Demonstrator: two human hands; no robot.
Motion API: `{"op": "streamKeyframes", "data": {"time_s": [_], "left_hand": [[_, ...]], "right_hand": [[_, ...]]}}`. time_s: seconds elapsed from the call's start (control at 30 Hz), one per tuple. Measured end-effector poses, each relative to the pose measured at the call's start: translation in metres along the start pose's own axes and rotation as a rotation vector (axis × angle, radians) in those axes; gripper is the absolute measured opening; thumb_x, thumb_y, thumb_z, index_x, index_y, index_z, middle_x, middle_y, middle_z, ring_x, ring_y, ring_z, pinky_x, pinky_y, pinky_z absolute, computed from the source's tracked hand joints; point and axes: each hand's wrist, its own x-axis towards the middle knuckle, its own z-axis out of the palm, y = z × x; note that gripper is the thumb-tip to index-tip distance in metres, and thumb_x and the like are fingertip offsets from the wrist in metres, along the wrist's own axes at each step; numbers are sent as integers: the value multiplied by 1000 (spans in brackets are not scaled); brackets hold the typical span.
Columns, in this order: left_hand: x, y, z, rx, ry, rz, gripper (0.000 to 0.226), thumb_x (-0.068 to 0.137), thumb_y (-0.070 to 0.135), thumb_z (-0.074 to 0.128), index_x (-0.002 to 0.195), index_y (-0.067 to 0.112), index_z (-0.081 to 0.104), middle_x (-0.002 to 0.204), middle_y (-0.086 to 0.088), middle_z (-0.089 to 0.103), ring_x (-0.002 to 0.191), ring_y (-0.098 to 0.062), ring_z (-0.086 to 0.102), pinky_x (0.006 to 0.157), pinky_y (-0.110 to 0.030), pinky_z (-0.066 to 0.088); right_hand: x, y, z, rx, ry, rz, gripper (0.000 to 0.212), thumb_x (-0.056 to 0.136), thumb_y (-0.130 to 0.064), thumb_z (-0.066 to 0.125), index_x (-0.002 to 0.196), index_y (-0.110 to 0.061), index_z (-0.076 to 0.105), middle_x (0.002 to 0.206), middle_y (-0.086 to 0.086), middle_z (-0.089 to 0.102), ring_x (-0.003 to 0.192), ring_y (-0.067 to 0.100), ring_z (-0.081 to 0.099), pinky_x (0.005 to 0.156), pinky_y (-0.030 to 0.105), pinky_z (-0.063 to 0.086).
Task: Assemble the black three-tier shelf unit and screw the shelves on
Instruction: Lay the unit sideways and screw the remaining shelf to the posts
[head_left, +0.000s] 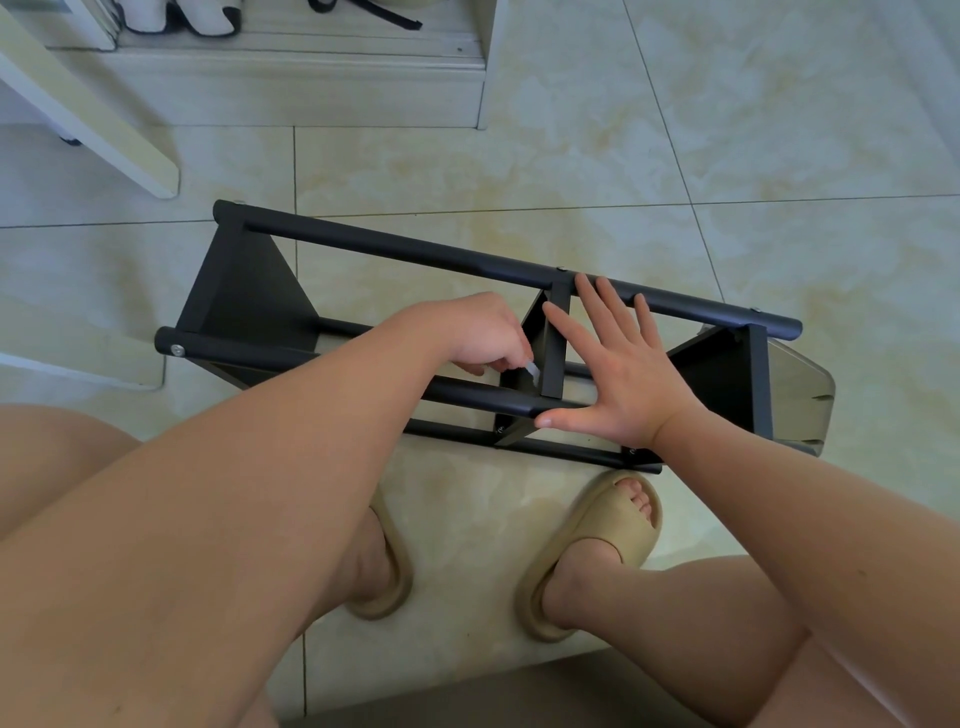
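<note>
The black shelf unit (395, 244) lies on its side on the tiled floor in front of my feet, its round poles running left to right and its three shelves standing on edge. My left hand (470, 332) is curled over the near pole beside the middle shelf (551, 343) and pinches a small silvery tool (532, 371), whose tip is hidden. My right hand (618, 364) is spread flat with straight fingers, its palm over the near pole and its fingertips reaching the far pole.
My two feet in beige slippers (610, 540) stand just in front of the unit. A white furniture leg (88, 119) slants at the upper left. A raised step (291, 88) with white shoes on it lies at the back.
</note>
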Motion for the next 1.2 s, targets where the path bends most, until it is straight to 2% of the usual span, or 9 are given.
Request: {"op": "streamKeyframes", "data": {"time_s": [0.1,0.2,0.27,0.37,0.5,0.6,0.87,1.07,1.2], "left_hand": [[5,0,11,-255,22,-100,8,92,16,64,95,14,70,96,-1,72,92,-12,69,86,-35,58],[7,2,17,-406,55,-186,6,95,18,62,94,13,66,87,-1,73,86,-13,71,88,-36,58],[6,4,18,-441,81,-193,5,96,17,63,97,13,66,85,0,72,84,-14,70,90,-35,57],[2,9,20,-431,178,-160,16,94,12,65,109,12,69,95,-5,73,89,-15,70,88,-31,57],[0,17,23,-472,249,-161,17,97,13,62,112,11,68,105,-8,74,99,-18,70,94,-34,55],[3,16,22,-555,241,-171,14,99,15,58,111,12,66,102,-7,73,91,-15,69,88,-30,56],[13,-1,20,-582,148,-196,7,95,20,66,96,13,67,70,4,76,82,-12,71,76,-30,58],[12,-2,19,-578,83,-214,11,94,19,68,96,9,65,68,2,75,70,-11,69,64,-29,58],[7,-3,16,-574,2,-216,10,97,19,64,97,9,63,66,2,74,70,-11,68,60,-25,57]], "right_hand": [[0,0,-1,-3,-1,-1,117,69,-97,31,162,-30,8,169,10,-12,155,28,-17,123,59,-4],[0,0,-1,6,9,-6,117,69,-97,32,162,-30,9,169,10,-11,155,28,-16,123,59,-4],[0,1,0,19,19,-11,117,69,-96,33,162,-29,11,169,11,-9,155,29,-14,123,59,-4],[-1,1,0,18,26,-14,117,70,-97,32,162,-29,11,169,11,-8,155,29,-14,123,59,-4],[0,1,2,15,33,-17,116,70,-97,32,162,-29,12,169,11,-8,155,29,-13,124,59,-4],[0,1,2,12,30,-15,117,70,-97,31,162,-28,11,169,11,-8,155,29,-13,124,58,-4],[0,1,1,17,28,-13,116,70,-97,32,162,-29,11,169,11,-8,155,28,-14,124,59,-4],[-1,1,1,17,25,-11,116,70,-97,32,162,-29,11,169,10,-9,155,28,-14,123,59,-3],[-2,-1,1,15,19,-9,117,69,-97,33,162,-30,10,169,10,-10,155,28,-15,123,59,-4]]}}
